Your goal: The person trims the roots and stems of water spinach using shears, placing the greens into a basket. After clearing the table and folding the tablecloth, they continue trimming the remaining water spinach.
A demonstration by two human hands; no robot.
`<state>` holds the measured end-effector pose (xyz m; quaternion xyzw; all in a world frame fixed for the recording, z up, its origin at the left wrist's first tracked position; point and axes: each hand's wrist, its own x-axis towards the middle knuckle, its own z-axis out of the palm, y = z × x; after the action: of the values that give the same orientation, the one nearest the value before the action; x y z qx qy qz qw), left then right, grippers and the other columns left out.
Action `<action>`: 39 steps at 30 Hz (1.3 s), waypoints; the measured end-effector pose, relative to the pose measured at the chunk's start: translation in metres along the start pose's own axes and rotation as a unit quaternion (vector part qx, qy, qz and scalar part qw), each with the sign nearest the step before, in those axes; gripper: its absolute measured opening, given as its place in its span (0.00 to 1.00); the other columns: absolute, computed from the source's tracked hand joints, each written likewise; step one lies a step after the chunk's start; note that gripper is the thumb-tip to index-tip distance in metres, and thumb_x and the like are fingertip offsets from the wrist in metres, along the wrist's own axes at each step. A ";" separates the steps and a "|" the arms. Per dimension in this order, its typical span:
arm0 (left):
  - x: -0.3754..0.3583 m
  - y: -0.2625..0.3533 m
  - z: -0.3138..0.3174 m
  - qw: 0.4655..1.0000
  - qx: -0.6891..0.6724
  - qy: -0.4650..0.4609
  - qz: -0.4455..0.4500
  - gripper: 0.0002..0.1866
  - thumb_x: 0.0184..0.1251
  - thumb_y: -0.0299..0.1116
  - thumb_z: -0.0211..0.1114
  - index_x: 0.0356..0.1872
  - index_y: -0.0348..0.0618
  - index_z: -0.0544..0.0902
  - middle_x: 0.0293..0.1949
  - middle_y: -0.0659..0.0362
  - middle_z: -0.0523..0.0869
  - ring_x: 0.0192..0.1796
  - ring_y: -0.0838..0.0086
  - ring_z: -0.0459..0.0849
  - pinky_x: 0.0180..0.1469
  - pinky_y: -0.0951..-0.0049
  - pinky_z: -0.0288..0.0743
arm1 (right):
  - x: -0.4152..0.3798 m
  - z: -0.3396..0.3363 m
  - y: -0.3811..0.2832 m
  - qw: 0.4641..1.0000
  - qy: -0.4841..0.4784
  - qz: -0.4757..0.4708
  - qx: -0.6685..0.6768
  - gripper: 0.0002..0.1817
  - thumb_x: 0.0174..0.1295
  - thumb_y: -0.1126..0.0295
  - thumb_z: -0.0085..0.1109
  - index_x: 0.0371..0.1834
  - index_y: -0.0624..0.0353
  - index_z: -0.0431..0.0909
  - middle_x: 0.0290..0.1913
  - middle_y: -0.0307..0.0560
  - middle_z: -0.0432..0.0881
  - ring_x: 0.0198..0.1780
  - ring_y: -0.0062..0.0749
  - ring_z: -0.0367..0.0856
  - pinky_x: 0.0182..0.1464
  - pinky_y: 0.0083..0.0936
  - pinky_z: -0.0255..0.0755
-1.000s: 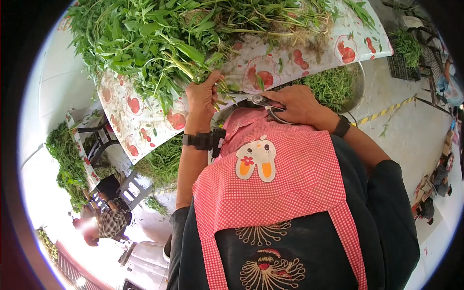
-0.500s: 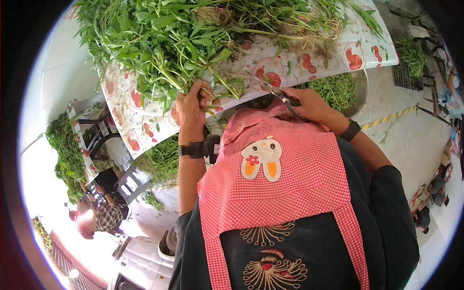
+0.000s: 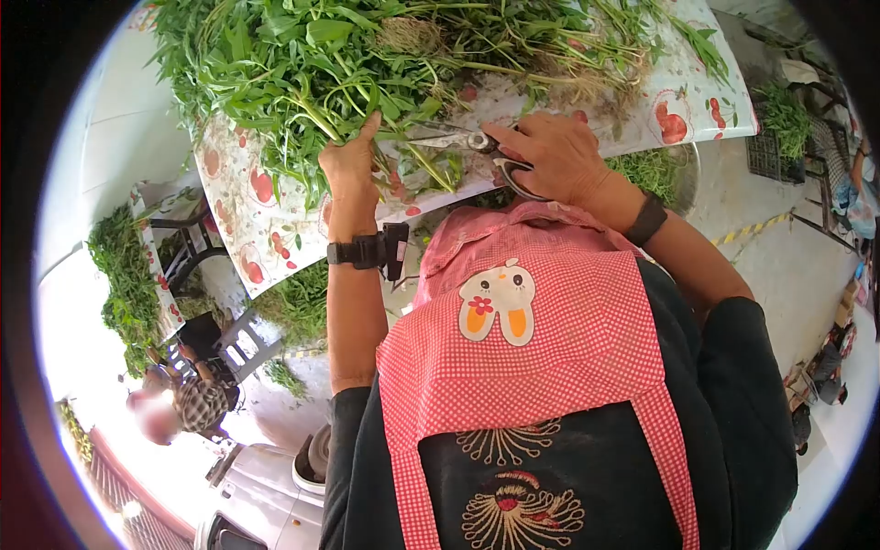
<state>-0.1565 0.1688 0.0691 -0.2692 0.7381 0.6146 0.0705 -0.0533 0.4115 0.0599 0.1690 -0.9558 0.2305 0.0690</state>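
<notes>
My left hand (image 3: 350, 174) is closed around leafy green stems (image 3: 316, 117) at the near edge of the plant heap, thumb pointing up. Its curled fingers are partly hidden. In my right hand (image 3: 561, 158) is a pair of scissors (image 3: 478, 141) with dark handles. The slightly parted blades point left, reaching across the stems just right of my left hand. Loose stems lie under the blades on the fruit-print tablecloth (image 3: 632, 137).
A big heap of greens (image 3: 247, 64) with rooty ends covers the table's far side. Below the right table edge stands a round basin (image 3: 686, 174) of cut greens. A black crate (image 3: 775, 156) is farther right. Another person (image 3: 197, 403) sits at the lower left beside more greens.
My right hand has moved left and up over the table, bringing the scissors to the stems by my left hand. The left hand has shifted slightly left, its thumb now raised.
</notes>
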 end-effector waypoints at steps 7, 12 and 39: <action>-0.003 -0.009 -0.001 0.998 0.002 -0.035 0.050 0.16 0.48 0.30 0.76 0.37 0.38 0.82 0.26 0.64 0.81 0.23 0.80 0.71 0.25 0.77 0.63 | 0.015 0.003 -0.002 0.998 -0.033 -0.050 -0.027 0.31 0.44 0.65 0.65 0.57 0.41 0.72 0.31 0.40 0.75 0.36 0.37 0.76 0.36 0.32 0.71; -0.015 -0.010 0.004 0.998 0.017 -0.035 0.047 0.19 0.49 0.28 0.75 0.44 0.35 0.82 0.38 0.60 0.85 0.39 0.76 0.79 0.45 0.75 0.71 | 0.019 0.008 0.002 0.996 -0.060 -0.057 -0.012 0.31 0.45 0.64 0.64 0.58 0.41 0.72 0.30 0.42 0.76 0.34 0.39 0.77 0.35 0.35 0.71; -0.067 -0.093 -0.021 0.986 -0.126 -0.059 -0.089 0.10 0.66 0.32 0.59 0.44 0.39 0.78 0.34 0.57 0.83 0.31 0.75 0.80 0.27 0.77 0.74 | -0.017 0.041 0.001 0.944 -0.223 0.127 0.208 0.27 0.48 0.48 0.64 0.53 0.42 0.78 0.35 0.53 0.82 0.36 0.50 0.80 0.39 0.38 0.73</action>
<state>-0.0498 0.1602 0.0221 -0.3041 0.6221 0.7089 0.1340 -0.0398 0.3984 0.0197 0.1043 -0.8911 0.3874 -0.2121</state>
